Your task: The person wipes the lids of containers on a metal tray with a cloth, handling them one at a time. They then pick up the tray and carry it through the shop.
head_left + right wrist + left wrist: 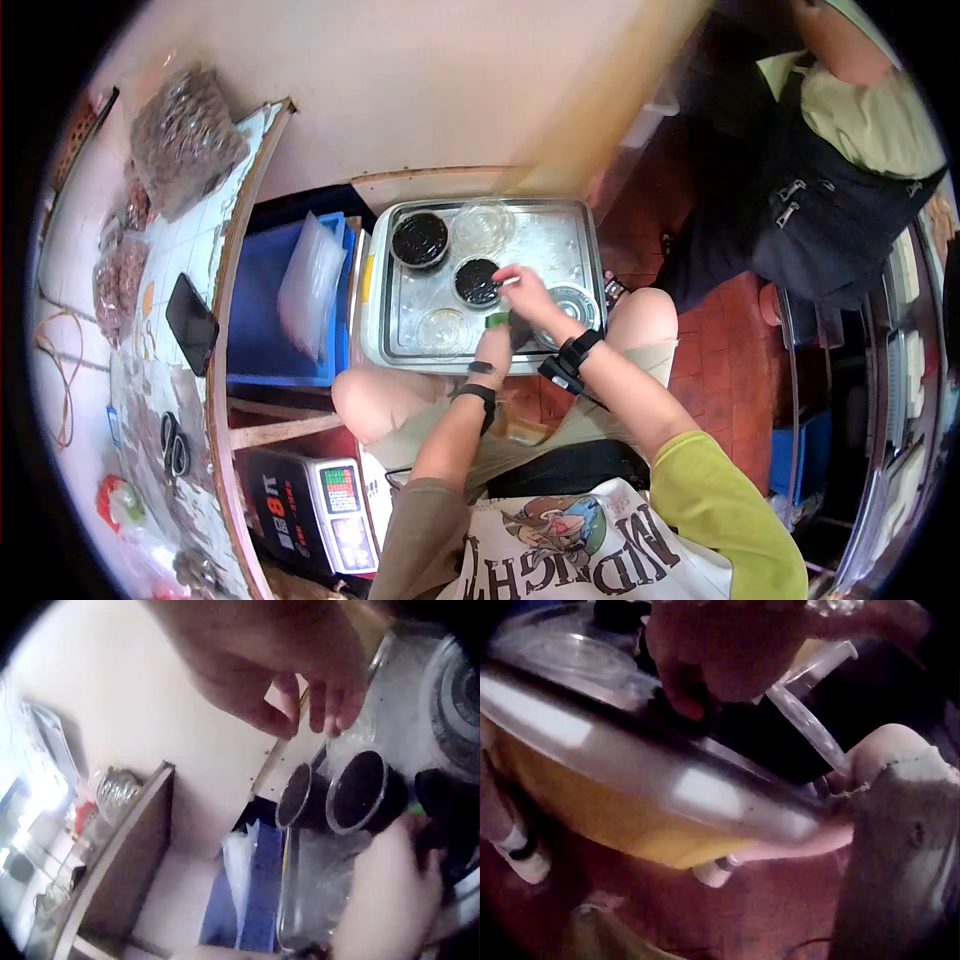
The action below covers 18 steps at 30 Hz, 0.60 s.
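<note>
A metal tray (545,225) lies in front of the person's knees. On it stand a round tub with dark filling (420,240) and a smaller cup with dark filling (477,281). My left hand (493,348) grips a dark thing with a green end (497,320) beside the smaller cup; its kind I cannot tell. Over that cup's right edge is my right hand (530,295), with a small whitish thing (510,281) at its fingertips. In the right wrist view the right hand's fingers (317,712) are bent downward, with a gap between thumb and fingers.
Clear round plastic pieces (483,228) lie on the tray. A blue crate (260,300) with plastic bags stands left of it. The side table holds a phone (192,322), scissors (175,445) and a filled bag (188,140). A scale (345,510) sits below; another person (840,150) stands right.
</note>
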### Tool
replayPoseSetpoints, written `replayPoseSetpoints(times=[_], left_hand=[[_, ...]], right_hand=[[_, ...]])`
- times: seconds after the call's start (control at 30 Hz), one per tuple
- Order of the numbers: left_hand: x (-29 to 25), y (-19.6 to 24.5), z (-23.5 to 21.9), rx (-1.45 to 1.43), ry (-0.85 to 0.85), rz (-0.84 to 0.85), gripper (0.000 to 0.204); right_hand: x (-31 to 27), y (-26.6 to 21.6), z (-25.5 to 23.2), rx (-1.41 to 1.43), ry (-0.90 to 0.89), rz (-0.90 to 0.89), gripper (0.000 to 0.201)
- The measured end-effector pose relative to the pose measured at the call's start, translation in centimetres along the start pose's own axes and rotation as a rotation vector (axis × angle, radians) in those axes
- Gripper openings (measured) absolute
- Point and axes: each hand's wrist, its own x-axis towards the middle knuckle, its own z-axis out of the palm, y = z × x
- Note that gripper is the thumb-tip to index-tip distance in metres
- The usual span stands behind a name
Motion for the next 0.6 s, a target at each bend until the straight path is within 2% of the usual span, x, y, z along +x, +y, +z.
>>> replayPoseSetpoints(times=[0.03,0.07,0.1,0.17,0.2,0.23,0.27,0.3,0.37,0.43,0.5,0.53,0.6], left_hand=[[0.4,-0.5,-1.1,0.027,-0.087,-0.095,0.022],[0.5,-1.1,-2.2,0.058,-0.063,-0.044,0.021],[-0.2,1.6,-2.7,0.09,-0.16,-0.11,0.022],[-1.0,5.3,-4.8,0.373,0.007,0.01,0.028],[-1.7,7.3,-6.8,0.381,-0.007,0.023,0.028],[-2.3,9.7,-8.8,0.03,0.101,0.072,0.027],[-2.7,11.3,-9.7,-0.324,0.202,0.113,0.026],[-3.2,12.2,-9.5,-1.014,0.036,-0.113,0.02],[-6.4,16.7,-12.8,-1.521,-0.113,-0.456,0.018],[-8.9,17.8,-13.3,-1.775,-0.204,-0.642,0.017],[-10.5,20.6,-13.6,-1.836,-0.347,-0.588,0.018],[-11.0,21.3,-12.8,-1.971,-0.465,-0.505,0.02],[-12.0,24.4,-11.5,-2.12,-0.649,-0.465,0.027]], right_hand=[[-0.2,0.4,1.1,-0.019,-0.037,-0.034,0.023],[0.0,0.6,2.2,-0.103,-0.022,-0.112,0.023],[-1.5,0.4,0.2,-0.177,-0.057,-0.142,0.024],[-0.3,0.2,-0.9,-0.108,0.039,-0.291,0.024],[-0.1,-1.9,-1.0,-0.042,0.076,-0.236,0.024],[0.3,-4.5,-1.5,0.02,0.111,-0.178,0.025],[2.1,-5.8,-1.4,-0.006,0.221,-0.288,0.024],[4.0,-7.0,-1.2,-0.04,0.326,-0.393,0.023],[6.2,-11.9,-1.4,0.1,0.346,-0.375,0.021],[7.4,-16.1,-2.2,-0.007,0.373,-0.478,0.02],[8.5,-18.5,-3.2,-0.092,0.435,-0.544,0.019],[8.9,-19.4,-3.2,-0.178,0.485,-0.595,0.018],[8.1,-21.3,-4.1,-0.195,0.347,-0.431,0.024]])
